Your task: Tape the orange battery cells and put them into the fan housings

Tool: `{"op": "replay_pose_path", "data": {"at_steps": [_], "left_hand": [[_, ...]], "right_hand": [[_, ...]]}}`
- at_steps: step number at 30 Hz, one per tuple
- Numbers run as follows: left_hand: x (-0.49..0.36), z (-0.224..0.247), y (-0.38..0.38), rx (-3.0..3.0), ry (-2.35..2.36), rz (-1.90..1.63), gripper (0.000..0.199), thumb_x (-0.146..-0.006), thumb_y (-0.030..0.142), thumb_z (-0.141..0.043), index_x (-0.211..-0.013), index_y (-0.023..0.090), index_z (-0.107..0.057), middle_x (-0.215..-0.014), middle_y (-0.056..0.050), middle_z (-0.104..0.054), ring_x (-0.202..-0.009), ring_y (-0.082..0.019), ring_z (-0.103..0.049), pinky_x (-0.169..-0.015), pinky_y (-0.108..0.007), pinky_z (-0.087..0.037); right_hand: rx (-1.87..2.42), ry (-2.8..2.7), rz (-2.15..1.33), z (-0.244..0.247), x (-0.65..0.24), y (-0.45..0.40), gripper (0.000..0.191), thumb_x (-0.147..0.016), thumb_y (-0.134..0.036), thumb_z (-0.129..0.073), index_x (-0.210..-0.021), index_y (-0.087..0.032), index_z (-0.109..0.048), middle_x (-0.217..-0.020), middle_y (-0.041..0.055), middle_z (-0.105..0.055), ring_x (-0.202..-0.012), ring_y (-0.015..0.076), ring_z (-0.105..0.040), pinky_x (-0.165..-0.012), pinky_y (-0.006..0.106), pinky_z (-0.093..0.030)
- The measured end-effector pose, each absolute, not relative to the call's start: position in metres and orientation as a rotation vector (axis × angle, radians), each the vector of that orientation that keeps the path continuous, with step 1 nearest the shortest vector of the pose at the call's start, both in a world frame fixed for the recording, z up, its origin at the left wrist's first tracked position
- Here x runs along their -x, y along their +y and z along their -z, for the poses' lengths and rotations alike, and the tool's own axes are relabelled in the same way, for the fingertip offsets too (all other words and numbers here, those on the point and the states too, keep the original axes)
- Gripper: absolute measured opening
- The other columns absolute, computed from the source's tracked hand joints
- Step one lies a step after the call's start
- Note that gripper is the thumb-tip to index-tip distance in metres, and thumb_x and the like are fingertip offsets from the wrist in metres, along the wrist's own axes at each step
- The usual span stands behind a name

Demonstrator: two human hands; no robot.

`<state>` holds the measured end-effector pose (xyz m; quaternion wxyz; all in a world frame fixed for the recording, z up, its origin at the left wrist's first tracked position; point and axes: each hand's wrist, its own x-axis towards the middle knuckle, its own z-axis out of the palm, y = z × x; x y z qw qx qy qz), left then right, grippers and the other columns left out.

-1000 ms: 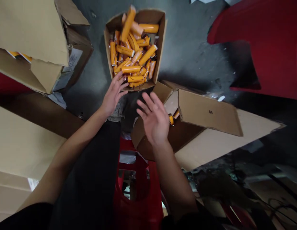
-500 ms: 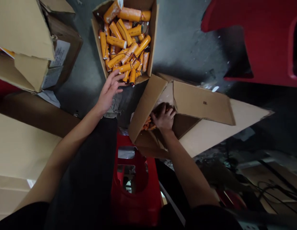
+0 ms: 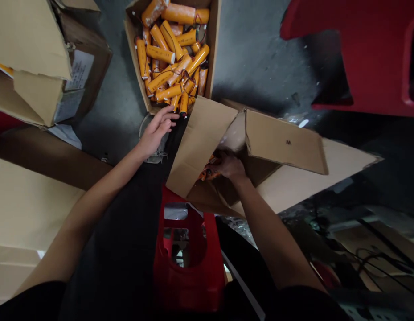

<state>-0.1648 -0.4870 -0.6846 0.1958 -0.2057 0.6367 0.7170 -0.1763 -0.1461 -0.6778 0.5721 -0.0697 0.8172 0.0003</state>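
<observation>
My left hand (image 3: 155,133) is open and empty, its fingers spread just below the near edge of an open cardboard box (image 3: 215,49). That box holds several orange cylindrical battery packs (image 3: 160,54) with thin dark wires, lying in a loose heap. My right hand (image 3: 231,165) reaches down inside a second, tilted cardboard box (image 3: 200,142) with its flaps raised. Its fingers are among smaller orange pieces (image 3: 211,173), in shadow. The fingertips are partly hidden, so whether they grip a piece is unclear.
A red plastic stool (image 3: 190,285) stands between my legs, below the tilted box. Another red stool (image 3: 377,62) is at upper right. An open carton (image 3: 33,44) with a white label stands at left. Dark cables (image 3: 380,263) lie at lower right.
My right hand has turned, its fingers now pointing left, lower into the orange pieces. The tilted box's left flap has swung outward to the left. My left hand stays open, slightly lower.
</observation>
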Motion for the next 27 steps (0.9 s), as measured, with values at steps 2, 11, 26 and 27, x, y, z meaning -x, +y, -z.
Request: {"op": "replay_pose_path", "data": {"at_steps": [2, 11, 26, 27], "left_hand": [[0.165, 0.685, -0.487, 0.578, 1.782, -1.999, 0.064, -0.099, 0.072, -0.054, -0.149, 0.034, -0.054, -0.138, -0.009, -0.069, -0.119, -0.024, -0.069, -0.101, -0.039, -0.057], [0.166, 0.687, -0.478, 0.474, 1.773, -2.031, 0.069, -0.095, 0.075, -0.059, -0.146, 0.028, -0.056, -0.146, -0.011, -0.063, -0.146, -0.031, -0.052, -0.122, -0.049, -0.043], [0.158, 0.696, -0.476, 0.398, 1.720, -2.007, 0.073, -0.095, 0.072, -0.062, -0.151, 0.027, -0.050, -0.154, -0.013, -0.058, -0.145, -0.031, -0.053, -0.124, -0.050, -0.042], [0.156, 0.697, -0.477, 0.403, 1.710, -2.012, 0.074, -0.095, 0.072, -0.061, -0.152, 0.027, -0.048, -0.155, -0.013, -0.057, -0.146, -0.031, -0.052, -0.124, -0.050, -0.041]], "right_hand": [[0.152, 1.859, 0.085, 0.680, 0.171, -0.151, 0.083, -0.078, -0.072, -0.080, -0.140, -0.018, -0.064, -0.125, 0.0200, -0.075, -0.110, 0.0359, -0.074, -0.086, 0.040, -0.057], [0.177, 1.857, 0.117, 0.674, 0.139, -0.180, 0.066, -0.088, -0.059, -0.076, -0.140, -0.020, -0.064, -0.133, 0.0180, -0.073, -0.115, 0.0350, -0.072, -0.093, 0.039, -0.057], [-0.019, 1.866, 0.550, 0.682, 0.121, -0.177, 0.040, -0.092, -0.034, -0.076, -0.131, -0.025, -0.074, -0.143, 0.0132, -0.070, -0.127, 0.0313, -0.066, -0.108, 0.044, -0.052], [-0.063, 1.847, 0.625, 0.682, 0.120, -0.174, 0.037, -0.090, -0.032, -0.077, -0.126, -0.023, -0.076, -0.139, 0.0129, -0.072, -0.126, 0.0303, -0.067, -0.109, 0.043, -0.052]]}}
